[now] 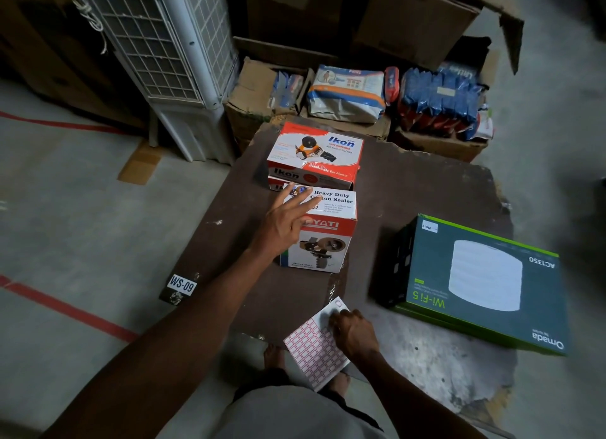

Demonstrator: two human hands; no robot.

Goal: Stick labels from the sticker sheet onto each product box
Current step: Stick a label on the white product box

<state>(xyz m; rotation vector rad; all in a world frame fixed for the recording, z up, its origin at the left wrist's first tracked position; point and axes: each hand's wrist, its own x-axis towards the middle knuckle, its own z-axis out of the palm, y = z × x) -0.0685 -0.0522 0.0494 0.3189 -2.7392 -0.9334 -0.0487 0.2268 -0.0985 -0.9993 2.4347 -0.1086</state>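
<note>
Two hands busy: left hand (284,220) fingers spread flat on the sealer box (323,229), right hand (352,332) pinching the sticker sheet (314,350).

Sticker sheet and three kinds of product box on the dark tabletop (410,189).
The pink-gridded sticker sheet (316,343) lies at the near edge, some cells empty. The white-and-red carton sealer box (323,232) stands upright before two stacked Ikon boxes (316,152); the dark green Wi-Fi box (485,281) lies flat, well right.
</note>
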